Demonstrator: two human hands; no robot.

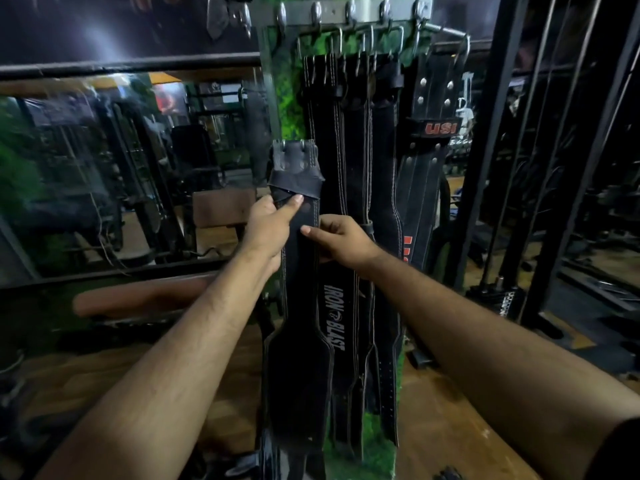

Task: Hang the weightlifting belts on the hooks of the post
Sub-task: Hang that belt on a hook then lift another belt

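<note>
Both hands were on one black weightlifting belt (300, 306) held upright in front of the green post (284, 98). The left hand (268, 230) was wrapped around its narrow upper strap just under the black tape binding (294, 187), thumb laid flat on the front. The right hand (341, 242) pinched the strap's right edge a bit lower, thumb in front and fingers tucked behind. The belt's buckle end (294, 154) pointed up but sat well below the metal hook rail (349, 12) at the top of the post, so it wasn't on any hook yet. Its wide padded part hung down between the forearms. Pretty crowded up there: several black belts with white stitching (349, 161) were already hanging on wire hooks (341, 39) right behind the held one, including one printed IRON BLAST (334, 317), which the held belt partly covered. Off to the right hung a studded USI belt (433, 133), just beside a black rack upright (485, 140). To the left was a mirror (121, 168) with gym gear reflected in it, plus a brown padded bench (138, 297) down low, close to the left forearm.
</note>
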